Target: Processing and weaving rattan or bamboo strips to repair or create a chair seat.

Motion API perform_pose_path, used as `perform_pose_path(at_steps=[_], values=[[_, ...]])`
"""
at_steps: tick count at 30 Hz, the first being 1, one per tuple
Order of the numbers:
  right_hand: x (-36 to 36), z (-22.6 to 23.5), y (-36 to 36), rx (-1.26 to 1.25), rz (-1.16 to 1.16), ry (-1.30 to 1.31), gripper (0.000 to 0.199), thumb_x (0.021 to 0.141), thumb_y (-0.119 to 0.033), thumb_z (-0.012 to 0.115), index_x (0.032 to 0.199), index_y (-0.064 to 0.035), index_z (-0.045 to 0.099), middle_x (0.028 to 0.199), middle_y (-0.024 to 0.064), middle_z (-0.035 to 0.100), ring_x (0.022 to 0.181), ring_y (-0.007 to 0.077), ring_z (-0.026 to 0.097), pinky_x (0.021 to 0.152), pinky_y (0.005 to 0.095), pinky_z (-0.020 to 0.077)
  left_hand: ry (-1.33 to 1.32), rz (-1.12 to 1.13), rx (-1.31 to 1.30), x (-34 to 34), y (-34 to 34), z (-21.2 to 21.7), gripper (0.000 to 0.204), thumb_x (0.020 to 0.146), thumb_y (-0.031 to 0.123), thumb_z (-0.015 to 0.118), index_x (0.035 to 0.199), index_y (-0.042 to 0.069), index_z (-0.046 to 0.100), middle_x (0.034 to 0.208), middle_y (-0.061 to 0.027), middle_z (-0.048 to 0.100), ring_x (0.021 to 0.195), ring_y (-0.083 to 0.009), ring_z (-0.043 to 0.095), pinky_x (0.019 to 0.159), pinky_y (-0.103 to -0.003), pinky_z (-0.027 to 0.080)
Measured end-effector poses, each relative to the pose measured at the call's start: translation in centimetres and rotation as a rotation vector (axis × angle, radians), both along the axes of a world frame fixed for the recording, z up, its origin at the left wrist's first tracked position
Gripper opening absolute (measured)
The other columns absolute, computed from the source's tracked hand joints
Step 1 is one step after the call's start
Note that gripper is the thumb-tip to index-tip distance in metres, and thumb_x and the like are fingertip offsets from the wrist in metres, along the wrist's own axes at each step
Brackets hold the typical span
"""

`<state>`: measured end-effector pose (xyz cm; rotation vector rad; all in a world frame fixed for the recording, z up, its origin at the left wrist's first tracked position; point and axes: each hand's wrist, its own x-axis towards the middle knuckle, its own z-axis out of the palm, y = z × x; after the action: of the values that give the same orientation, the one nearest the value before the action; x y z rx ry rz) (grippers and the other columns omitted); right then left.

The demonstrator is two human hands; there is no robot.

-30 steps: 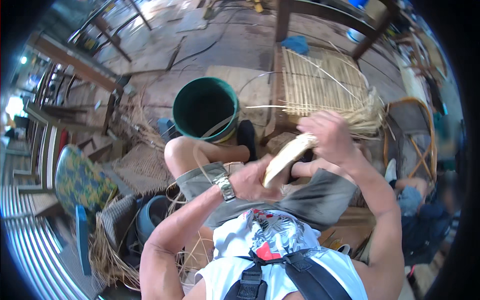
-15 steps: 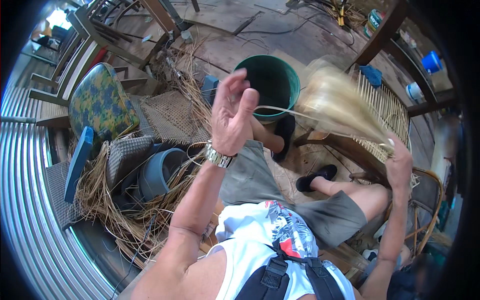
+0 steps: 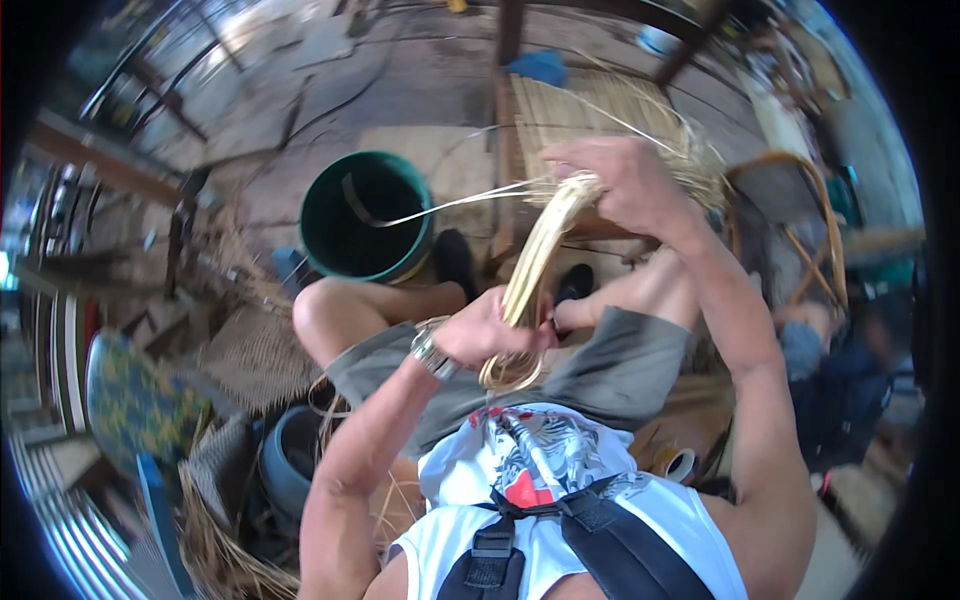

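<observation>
A pale bundle of cane strips (image 3: 540, 255) hangs slanting between my hands, over my lap. My left hand (image 3: 487, 332) is wrapped round its lower part, and looped ends show below the fist. Around the upper end, my right hand (image 3: 628, 190) is closed, its fingers partly hidden. From there a loose strand runs left to a green bucket (image 3: 318, 215), with its tip over the opening. Beyond my right hand is a chair seat (image 3: 580, 115) with pale strips strung across it and a blue cloth-like piece (image 3: 538, 67) at its corner.
At left lie a camouflage-patterned cushion (image 3: 140, 395), a blue-grey container (image 3: 285, 465) and a heap of dry cane (image 3: 225, 545). A bentwood cane chair (image 3: 835, 240) stands at right, with a blurred person (image 3: 850, 380) nearby. Wooden frames stand at the back.
My left hand has come down and gripped the lower bundle. My right hand has moved inward with the bundle, which was swinging blurred at right. The view has turned right.
</observation>
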<state>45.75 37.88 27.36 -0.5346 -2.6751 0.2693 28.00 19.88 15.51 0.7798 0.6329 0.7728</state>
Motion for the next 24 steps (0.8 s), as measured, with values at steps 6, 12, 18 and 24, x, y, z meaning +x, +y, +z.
perform_pose_path(at_steps=[6,12,18,24], values=[[-0.7,-1.1,0.3,-0.058,-0.059,0.048,0.029,0.078,-0.005,0.07,0.107,-0.0063,0.071,0.104,0.0115,0.072,0.093,0.0282,0.071,0.082,0.036,0.0568,-0.611,-0.15,-0.106,2.1,-2.1,-2.4,0.072,0.064,0.011,0.085,0.125,0.008,0.047,0.104,-0.0042,0.066,0.121,-0.0329,0.056,0.11,-0.049,0.037],[-2.2,-2.0,2.0,-0.139,-0.084,0.131,0.017,0.079,-0.01,0.069,0.096,-0.0114,0.07,0.085,0.0116,0.072,0.078,0.0318,0.07,0.072,0.0411,0.0556,-1.03,-0.117,-0.327,4.9,-3.8,-0.9,0.107,0.058,0.025,0.093,0.143,-0.001,0.031,0.112,-0.0152,0.058,0.075,-0.0222,0.062,0.068,-0.037,0.055],[-8.5,-1.4,0.9,-0.221,0.067,0.145,0.018,0.074,-0.011,0.072,0.092,-0.0137,0.071,0.079,0.0122,0.071,0.078,0.0325,0.07,0.072,0.0442,0.0544,-1.592,-0.362,0.037,8.2,-5.4,2.1,0.062,0.07,0.03,0.089,0.119,0.005,0.061,0.087,-0.0062,0.065,0.076,-0.0255,0.063,0.071,-0.037,0.05],[-7.6,-5.7,3.4,-0.234,-0.069,-0.098,0.019,0.072,-0.013,0.069,0.09,-0.0109,0.071,0.086,0.0133,0.072,0.081,0.032,0.069,0.073,0.0439,0.0542,-2.578,-0.729,-0.651,-10.8,0.8,9.5,0.042,0.093,0.022,0.066,0.13,0.004,0.054,0.083,-0.0035,0.063,0.069,-0.0115,0.055,0.074,-0.029,0.049]])
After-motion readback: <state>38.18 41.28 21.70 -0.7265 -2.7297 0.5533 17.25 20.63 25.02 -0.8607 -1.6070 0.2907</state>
